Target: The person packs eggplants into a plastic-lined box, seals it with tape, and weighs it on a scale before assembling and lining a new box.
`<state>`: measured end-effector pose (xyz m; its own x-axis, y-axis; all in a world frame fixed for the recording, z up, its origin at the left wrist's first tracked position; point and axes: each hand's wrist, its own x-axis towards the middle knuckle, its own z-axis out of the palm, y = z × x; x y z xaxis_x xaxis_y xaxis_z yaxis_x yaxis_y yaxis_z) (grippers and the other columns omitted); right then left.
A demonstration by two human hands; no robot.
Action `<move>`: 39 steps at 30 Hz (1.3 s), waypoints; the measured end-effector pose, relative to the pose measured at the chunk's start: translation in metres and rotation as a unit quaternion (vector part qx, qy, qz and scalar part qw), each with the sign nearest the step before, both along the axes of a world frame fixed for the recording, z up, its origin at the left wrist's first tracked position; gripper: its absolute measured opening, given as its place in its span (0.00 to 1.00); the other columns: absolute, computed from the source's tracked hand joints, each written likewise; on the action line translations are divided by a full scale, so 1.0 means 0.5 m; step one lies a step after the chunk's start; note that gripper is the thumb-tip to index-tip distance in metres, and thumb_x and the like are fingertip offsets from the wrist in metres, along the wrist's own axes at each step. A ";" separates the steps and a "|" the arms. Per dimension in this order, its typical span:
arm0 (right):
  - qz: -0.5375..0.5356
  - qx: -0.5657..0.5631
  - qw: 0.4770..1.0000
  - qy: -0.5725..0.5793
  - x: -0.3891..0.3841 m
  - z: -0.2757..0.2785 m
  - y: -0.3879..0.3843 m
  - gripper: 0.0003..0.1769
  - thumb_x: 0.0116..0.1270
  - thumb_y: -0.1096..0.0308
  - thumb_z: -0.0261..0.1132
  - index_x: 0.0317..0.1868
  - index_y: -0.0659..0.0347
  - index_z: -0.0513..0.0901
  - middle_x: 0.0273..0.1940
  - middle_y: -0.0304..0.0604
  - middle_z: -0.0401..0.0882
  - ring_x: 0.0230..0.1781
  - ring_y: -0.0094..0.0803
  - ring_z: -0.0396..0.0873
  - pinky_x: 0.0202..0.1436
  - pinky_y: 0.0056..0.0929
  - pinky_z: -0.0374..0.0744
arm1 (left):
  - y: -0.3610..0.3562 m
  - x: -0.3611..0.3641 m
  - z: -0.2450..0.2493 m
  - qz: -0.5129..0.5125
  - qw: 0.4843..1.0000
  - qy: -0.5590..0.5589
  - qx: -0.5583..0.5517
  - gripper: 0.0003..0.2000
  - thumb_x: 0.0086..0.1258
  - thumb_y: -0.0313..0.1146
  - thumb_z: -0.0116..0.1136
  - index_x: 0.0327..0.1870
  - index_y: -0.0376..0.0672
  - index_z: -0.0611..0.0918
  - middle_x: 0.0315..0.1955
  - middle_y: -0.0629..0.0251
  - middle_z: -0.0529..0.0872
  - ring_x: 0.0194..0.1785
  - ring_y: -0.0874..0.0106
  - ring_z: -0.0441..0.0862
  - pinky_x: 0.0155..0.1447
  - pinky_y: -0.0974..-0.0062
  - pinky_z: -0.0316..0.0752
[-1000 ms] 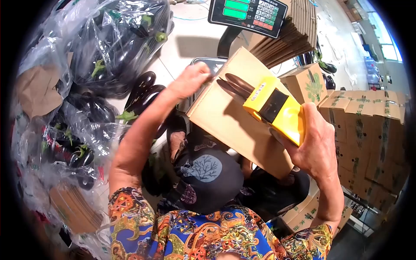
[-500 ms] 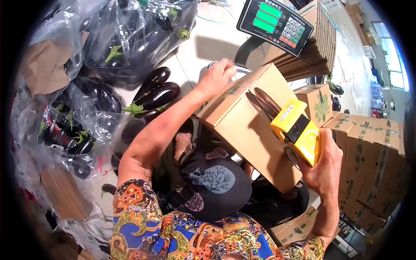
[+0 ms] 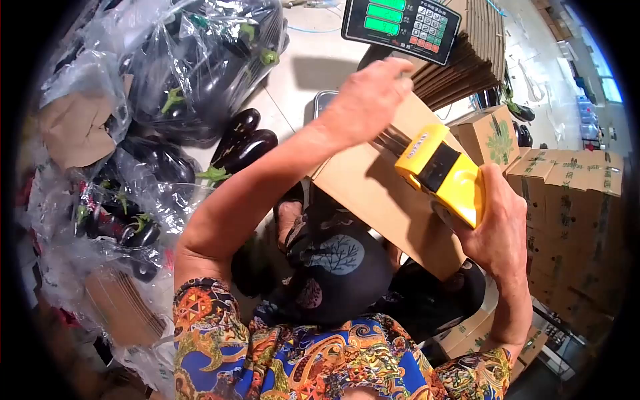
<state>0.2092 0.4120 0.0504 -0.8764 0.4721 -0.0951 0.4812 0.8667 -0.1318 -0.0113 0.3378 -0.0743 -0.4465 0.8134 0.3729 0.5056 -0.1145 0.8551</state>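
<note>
My right hand grips a yellow tape dispenser with a black band, held over the upper face of a cardboard box. The box sits tilted by my knees. Dark brown streaks mark its face beside the dispenser's front end. My left hand is at the far end of the box with its fingers curled. Whatever lies under those fingers is hidden. Beyond that hand stands a scale display with green screens and a keypad.
Loose eggplants lie on the floor at left, beside a clear plastic bag full of eggplants. Flattened cardboard is stacked behind the scale display. A smaller box and stacked cartons stand at right.
My left hand has moved right and away from me, from the box's left side to its far end. The tape dispenser has shifted slightly left and away from me in my right hand.
</note>
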 end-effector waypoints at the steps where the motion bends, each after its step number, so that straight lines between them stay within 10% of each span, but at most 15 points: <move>1: 0.004 -0.003 1.000 0.007 -0.001 0.001 0.001 0.26 0.54 0.61 0.77 0.42 0.64 0.71 0.33 0.58 0.79 0.35 0.58 0.80 0.37 0.44 0.78 | 0.020 0.016 -0.010 0.004 0.999 0.004 -0.045 0.20 0.78 0.42 0.48 0.61 0.38 0.76 0.60 0.48 0.77 0.63 0.53 0.76 0.65 0.62 0.69; 5: 0.026 0.008 1.000 0.005 0.002 -0.003 0.005 0.24 0.57 0.59 0.75 0.41 0.64 0.71 0.33 0.57 0.79 0.36 0.60 0.80 0.37 0.46 0.78 | 0.022 0.053 -0.018 0.069 0.933 0.326 -0.140 0.20 0.73 0.44 0.53 0.60 0.43 0.78 0.64 0.54 0.74 0.66 0.56 0.72 0.65 0.55 0.70; 15: 0.027 -0.012 0.999 -0.025 0.125 0.016 0.044 0.26 0.55 0.60 0.75 0.45 0.63 0.71 0.37 0.58 0.80 0.39 0.58 0.80 0.40 0.47 0.78 | 0.006 0.036 0.007 -0.030 0.872 0.452 -0.183 0.16 0.69 0.32 0.50 0.57 0.44 0.78 0.61 0.61 0.73 0.66 0.60 0.71 0.61 0.63 0.77; 16: 0.030 -0.020 0.999 -0.007 0.158 0.020 0.049 0.22 0.49 0.80 0.66 0.44 0.64 0.68 0.32 0.56 0.77 0.37 0.58 0.78 0.40 0.48 0.77 | 0.009 0.030 0.001 -0.036 0.866 0.462 -0.186 0.17 0.68 0.31 0.51 0.57 0.44 0.78 0.61 0.61 0.73 0.66 0.60 0.70 0.62 0.63 0.76; 17: 0.002 -0.036 0.999 -0.019 0.191 0.020 0.057 0.23 0.49 0.78 0.69 0.44 0.62 0.67 0.33 0.55 0.77 0.37 0.57 0.78 0.40 0.46 0.77 | 0.013 0.026 -0.003 -0.043 0.861 0.472 -0.187 0.17 0.67 0.30 0.51 0.57 0.43 0.78 0.62 0.61 0.73 0.67 0.59 0.69 0.62 0.63 0.76; 30: -0.080 -0.082 0.991 0.075 0.414 -0.107 0.087 0.25 0.52 0.68 0.73 0.47 0.64 0.70 0.35 0.59 0.76 0.39 0.59 0.78 0.42 0.44 0.78 | 0.020 0.002 -0.004 -0.054 0.847 0.508 -0.151 0.14 0.76 0.36 0.45 0.58 0.45 0.75 0.59 0.61 0.74 0.64 0.57 0.72 0.62 0.62 0.73; 34: -0.067 -0.089 0.989 0.097 0.421 -0.152 0.101 0.27 0.52 0.69 0.73 0.50 0.64 0.70 0.37 0.59 0.78 0.41 0.59 0.79 0.43 0.44 0.78 | 0.023 0.015 -0.004 0.026 0.932 0.286 -0.219 0.19 0.78 0.45 0.46 0.61 0.46 0.75 0.58 0.56 0.77 0.58 0.51 0.78 0.61 0.61 0.72; 39: -0.065 -0.155 0.967 0.189 0.439 -0.274 0.124 0.26 0.55 0.70 0.72 0.52 0.63 0.71 0.39 0.58 0.79 0.43 0.57 0.81 0.47 0.44 0.80 | 0.028 0.027 0.010 0.024 0.931 0.279 -0.234 0.18 0.78 0.44 0.47 0.61 0.46 0.76 0.59 0.55 0.76 0.60 0.52 0.77 0.62 0.63 0.71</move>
<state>0.4284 0.4741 -0.0867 -0.8111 0.5812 0.0665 0.4499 0.6924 -0.5640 0.0023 0.3517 -0.0692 -0.3301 0.9290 0.1671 0.8813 0.2399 0.4072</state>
